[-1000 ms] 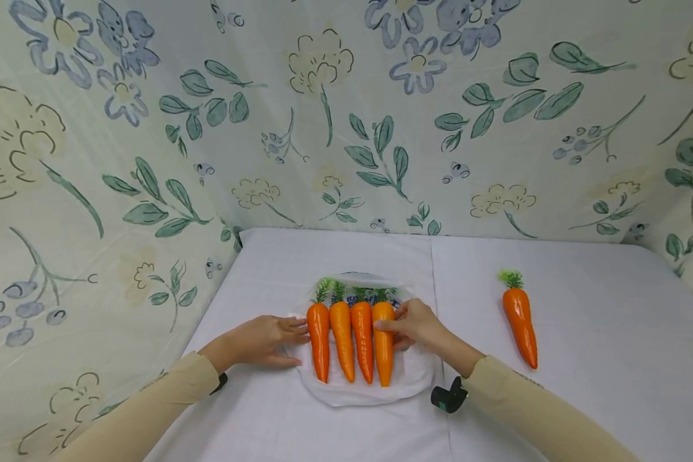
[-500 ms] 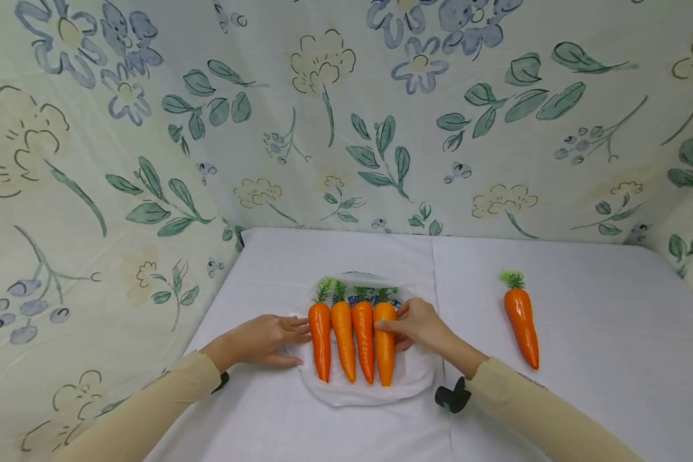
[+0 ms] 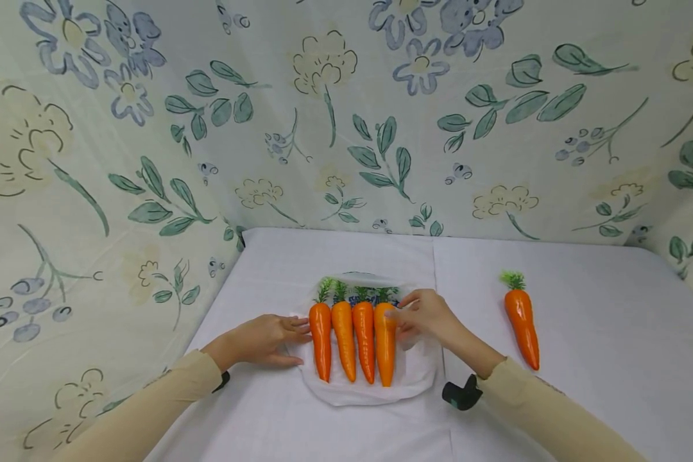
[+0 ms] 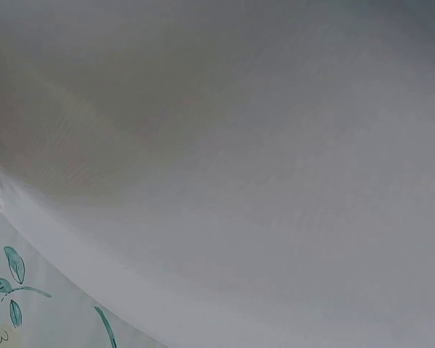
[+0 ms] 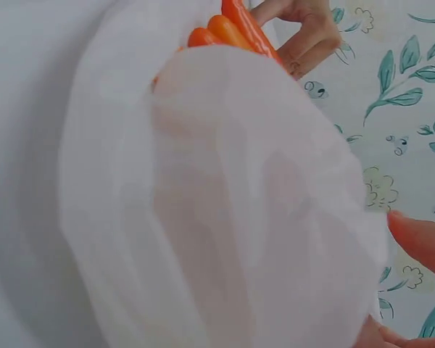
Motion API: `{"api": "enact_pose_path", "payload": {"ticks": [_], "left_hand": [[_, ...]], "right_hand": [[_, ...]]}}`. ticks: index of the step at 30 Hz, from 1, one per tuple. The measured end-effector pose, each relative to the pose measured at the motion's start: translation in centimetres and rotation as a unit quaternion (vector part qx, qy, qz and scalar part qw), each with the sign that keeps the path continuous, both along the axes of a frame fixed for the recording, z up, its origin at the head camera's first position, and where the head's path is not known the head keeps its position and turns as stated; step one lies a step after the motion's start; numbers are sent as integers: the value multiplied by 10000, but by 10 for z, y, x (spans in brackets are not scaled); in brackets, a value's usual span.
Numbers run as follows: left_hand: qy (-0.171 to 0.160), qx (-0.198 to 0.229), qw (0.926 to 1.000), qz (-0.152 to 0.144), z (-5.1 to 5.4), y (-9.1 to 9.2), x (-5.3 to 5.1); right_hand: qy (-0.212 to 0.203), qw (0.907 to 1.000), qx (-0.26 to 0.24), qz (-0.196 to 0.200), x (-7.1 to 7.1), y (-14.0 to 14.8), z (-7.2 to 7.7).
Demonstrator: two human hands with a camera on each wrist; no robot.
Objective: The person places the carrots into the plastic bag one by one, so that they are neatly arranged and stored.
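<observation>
Several orange carrots with green tops lie side by side on a thin white plastic bag (image 3: 375,396) in the head view. My left hand (image 3: 262,339) rests at the bag's left side, its extended fingers touching the leftmost carrot (image 3: 320,340). Beside the rightmost carrot (image 3: 385,350) is my right hand (image 3: 433,314), slightly blurred. In the right wrist view its thumb (image 5: 424,243) stands apart from the other fingers at the bag's edge, with no carrot between them. The left wrist view is mostly pale, blurred cloth.
Another carrot (image 3: 521,327) lies alone on the white-covered table (image 3: 606,359), well to the right of the bag. Behind and to the left hangs a floral curtain (image 3: 375,154). A dark wrist device (image 3: 462,393) sits below the right sleeve.
My right hand has let go of the rightmost carrot and drawn back a little to the right. The left hand and the carrots stay where they were.
</observation>
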State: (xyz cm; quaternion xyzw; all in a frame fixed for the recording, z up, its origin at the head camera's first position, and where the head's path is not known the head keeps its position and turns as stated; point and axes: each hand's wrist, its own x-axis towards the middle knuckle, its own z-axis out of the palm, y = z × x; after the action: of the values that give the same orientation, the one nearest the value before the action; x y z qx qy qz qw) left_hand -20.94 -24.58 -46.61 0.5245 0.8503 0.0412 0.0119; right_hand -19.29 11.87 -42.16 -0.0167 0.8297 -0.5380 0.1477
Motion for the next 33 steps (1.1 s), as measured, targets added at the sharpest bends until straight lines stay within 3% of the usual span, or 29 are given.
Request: {"api": "enact_pose_path", "payload": {"ticks": [7,17,25,33], "left_hand": [[-33,6,10000,17,-1,0,-1],[-4,29,10000,26,0,-1,0],[46,59,10000,-37,-1,-1,-1],[34,76,9999,-88,2,0,0]], "right_hand": [[-98,9957,-920,-79,-4,17,20],[91,9934,-1087,-361,-11,54,28],[134,9918,-1015,-771,-13,82,31],[323,9944,-277,-962,-13,114,31]]}}
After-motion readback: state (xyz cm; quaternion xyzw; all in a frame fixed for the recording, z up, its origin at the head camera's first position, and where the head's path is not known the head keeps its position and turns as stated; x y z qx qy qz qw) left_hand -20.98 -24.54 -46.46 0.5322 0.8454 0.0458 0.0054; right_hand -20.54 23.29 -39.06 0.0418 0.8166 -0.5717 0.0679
